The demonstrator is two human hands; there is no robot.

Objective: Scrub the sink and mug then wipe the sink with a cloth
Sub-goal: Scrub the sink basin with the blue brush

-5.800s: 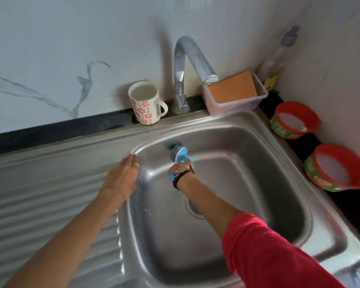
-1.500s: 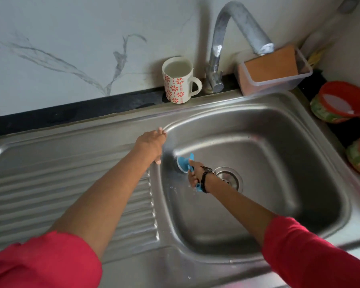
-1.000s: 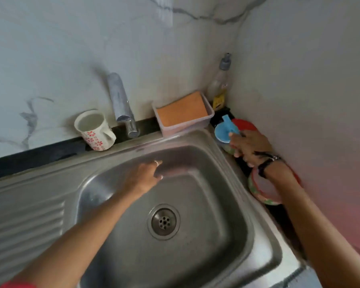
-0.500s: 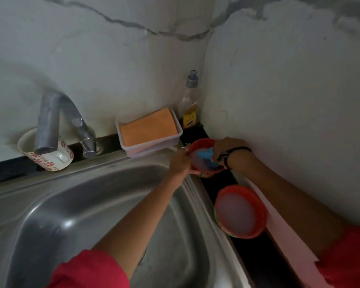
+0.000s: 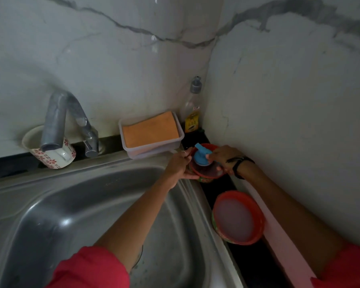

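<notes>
The steel sink (image 5: 56,206) fills the lower left. A white mug (image 5: 54,157) with red flowers stands on the ledge behind the tap spout. My right hand (image 5: 222,159) grips a blue scrubber (image 5: 202,155) and holds it over a red-rimmed bowl (image 5: 206,174) at the sink's right edge. My left hand (image 5: 180,165) holds that bowl by its left rim. An orange cloth (image 5: 150,129) lies in a clear plastic tub (image 5: 154,147) by the wall.
A steel tap (image 5: 58,119) arches over the sink's back left. A soap bottle (image 5: 192,107) stands in the wall corner. A second red-rimmed bowl (image 5: 238,218) with pale liquid sits on the dark counter strip, close to the right wall.
My right hand carried the scrubber out of the sink to the far bowl on the right. My left hand left the sink rim and took hold of that bowl. The view swung right.
</notes>
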